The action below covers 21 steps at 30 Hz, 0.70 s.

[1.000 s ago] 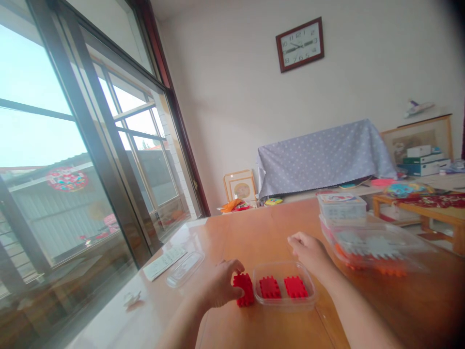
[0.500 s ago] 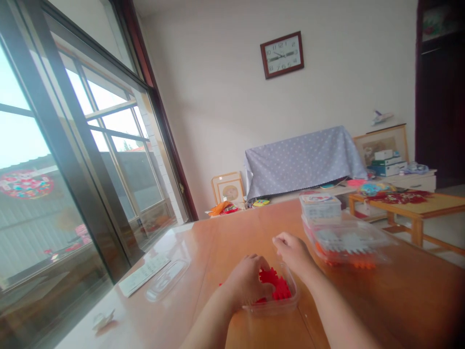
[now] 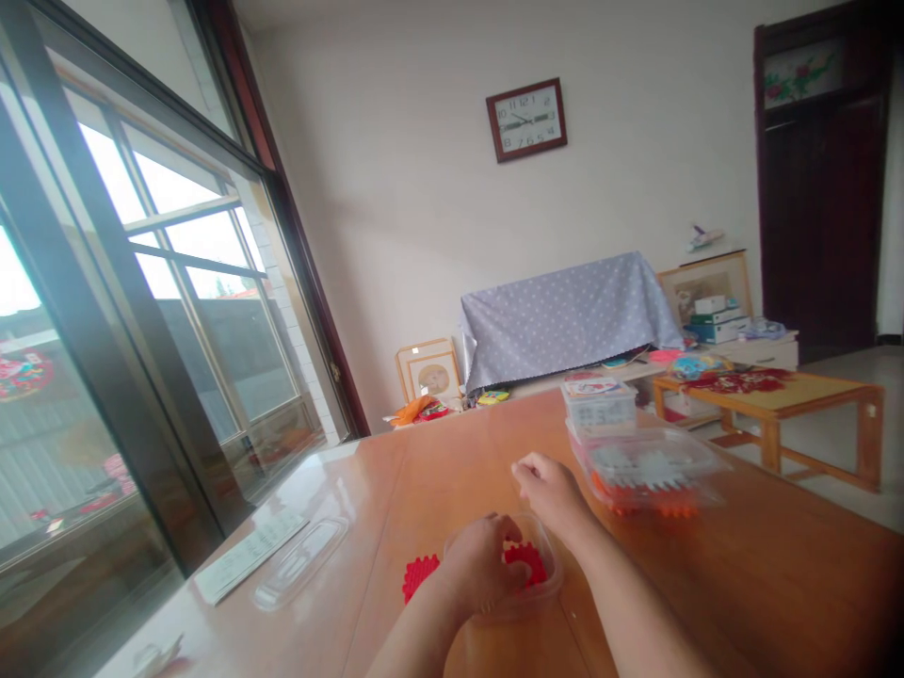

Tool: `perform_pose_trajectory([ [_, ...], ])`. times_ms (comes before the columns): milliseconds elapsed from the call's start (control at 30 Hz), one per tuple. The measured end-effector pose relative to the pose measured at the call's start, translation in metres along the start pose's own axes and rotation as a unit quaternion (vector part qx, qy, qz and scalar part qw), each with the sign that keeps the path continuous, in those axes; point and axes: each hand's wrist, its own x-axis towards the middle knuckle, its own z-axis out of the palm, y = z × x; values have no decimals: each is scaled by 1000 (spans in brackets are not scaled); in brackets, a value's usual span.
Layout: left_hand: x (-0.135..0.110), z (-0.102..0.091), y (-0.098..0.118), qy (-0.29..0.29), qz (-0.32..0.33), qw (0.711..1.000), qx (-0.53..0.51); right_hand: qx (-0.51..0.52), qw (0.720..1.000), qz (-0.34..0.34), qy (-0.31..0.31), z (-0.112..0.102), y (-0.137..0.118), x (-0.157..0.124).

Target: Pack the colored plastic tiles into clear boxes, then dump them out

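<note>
A clear plastic box (image 3: 552, 574) stands on the table before me, with red toothed plastic pieces (image 3: 535, 557) in it. My left hand (image 3: 484, 565) is down inside the box, thumb and fingers curled about some of these pieces. Its back hides part of the box's contents. Left of the box, partly behind my left forearm, a stack of red toothed pieces (image 3: 419, 576) sits on the wood. Just past the box's far right corner, my right hand (image 3: 547, 485) rests closed like a fist. Whatever lies inside those fingers is hidden.
Clear containers (image 3: 639, 457) with white and orange toothed pieces stand at the right, a smaller lidded box (image 3: 599, 403) behind them. A clear lid (image 3: 302, 563) and a printed sheet (image 3: 250, 557) lie at the left. A low wooden table (image 3: 812, 400) is beyond.
My view has turned slightly right, shifting everything leftward. More of the red stack left of the box shows now. My left hand stays in the box; my right hand keeps its closed shape.
</note>
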Motion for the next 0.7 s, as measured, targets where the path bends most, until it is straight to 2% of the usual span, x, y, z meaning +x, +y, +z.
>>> perform_pose_trajectory([
  [133,-7,-4,2,10,12,1000,8,-1,1000,1,0,1,0,0],
  [267,-10,-7,8,-3,25,1000,18,-1,1000,2,0,1,0,-1],
  [467,-12,-6,15,-3,14,1000,17,-5,1000,4,1,1,0,-1],
  [567,-19,-14,8,15,19,999,-20,-8,1000,7,-1,1,1,0],
  [700,-34,-40,-18,62,12,996,-59,-7,1000,8,-6,0,1,1],
])
